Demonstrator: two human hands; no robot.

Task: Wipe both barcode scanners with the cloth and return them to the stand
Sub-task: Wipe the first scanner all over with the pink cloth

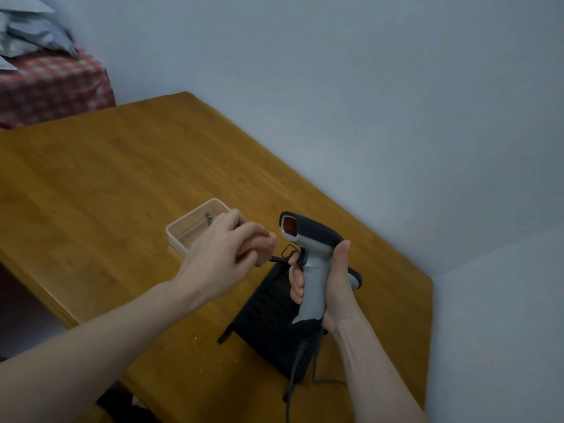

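Scanner point(308, 254) number one stands upright in the right hand's point(332, 288) closed grip, while the left hand point(219, 254) pinches the bunched cloth point(262, 248) just beside it. Wiping looks barely begun; the second scanner point(354, 277) seems to lie on the stand point(268, 315).

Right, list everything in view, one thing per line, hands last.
table: one, orange-brown wood, fills the middle.
container: one, clear plastic, on the table beyond the left hand; small metal bits inside.
stand: one, black, on the table under the scanner.
scanner: one, grey and black, upright in the right hand.
second scanner: one, partly hidden behind the right hand.
cloth: one, pinkish, in the left hand.
hands: left, right.
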